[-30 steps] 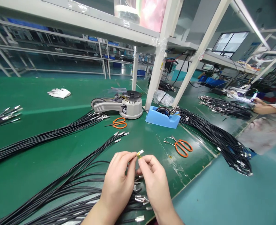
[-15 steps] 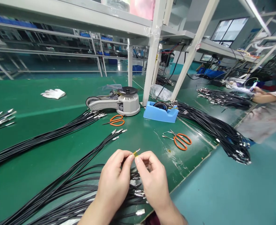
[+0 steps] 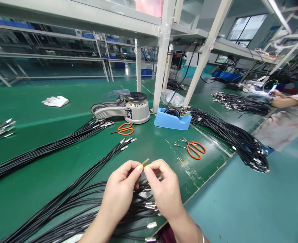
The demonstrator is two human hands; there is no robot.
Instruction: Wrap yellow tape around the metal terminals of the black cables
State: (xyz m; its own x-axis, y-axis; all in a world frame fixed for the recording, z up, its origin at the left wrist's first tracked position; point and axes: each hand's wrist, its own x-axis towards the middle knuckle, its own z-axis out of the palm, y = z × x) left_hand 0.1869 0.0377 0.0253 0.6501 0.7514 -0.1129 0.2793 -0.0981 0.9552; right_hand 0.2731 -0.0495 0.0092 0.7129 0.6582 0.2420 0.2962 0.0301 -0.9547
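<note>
My left hand (image 3: 119, 192) pinches a thin cable end (image 3: 147, 160) between thumb and forefinger, its bare tip pointing up and to the right. A small piece of amber-yellow tape (image 3: 144, 164) sits around or against that end, just below the tip. From the other side, my right hand (image 3: 165, 189) has thumb and forefinger closed on the tape. Most of the held cable is hidden by my fingers. Below and behind both hands lie black cables (image 3: 88, 202) with metal connector ends (image 3: 151, 206).
A blue tape dispenser (image 3: 172, 121) and a grey round tape machine (image 3: 137, 113) stand ahead. Orange-handled scissors (image 3: 195, 150) lie to the right, another pair (image 3: 125, 129) near the machine. A white glove (image 3: 55, 101) lies at left. A co-worker (image 3: 288, 111) is at far right.
Both hands have shifted slightly, and the fingers have turned a little around the taped cable end. The tip now points more steeply upward. The whole view has moved slightly.
</note>
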